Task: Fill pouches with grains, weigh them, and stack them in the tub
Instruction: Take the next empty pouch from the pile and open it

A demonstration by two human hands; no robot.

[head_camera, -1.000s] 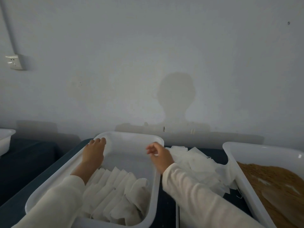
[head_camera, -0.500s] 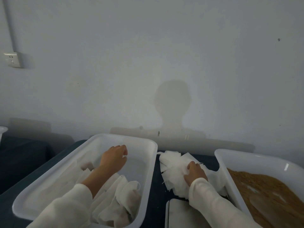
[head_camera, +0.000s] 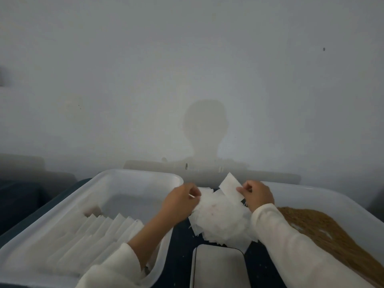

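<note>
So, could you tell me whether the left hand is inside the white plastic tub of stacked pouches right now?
No, the left hand is outside the white plastic tub, at the loose pile of empty white pouches.

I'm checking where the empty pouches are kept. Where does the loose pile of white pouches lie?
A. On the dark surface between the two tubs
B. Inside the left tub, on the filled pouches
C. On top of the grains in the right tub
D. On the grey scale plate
A: the loose pile of white pouches lies on the dark surface between the left tub and the grain tub, just beyond the scale plate.
</note>
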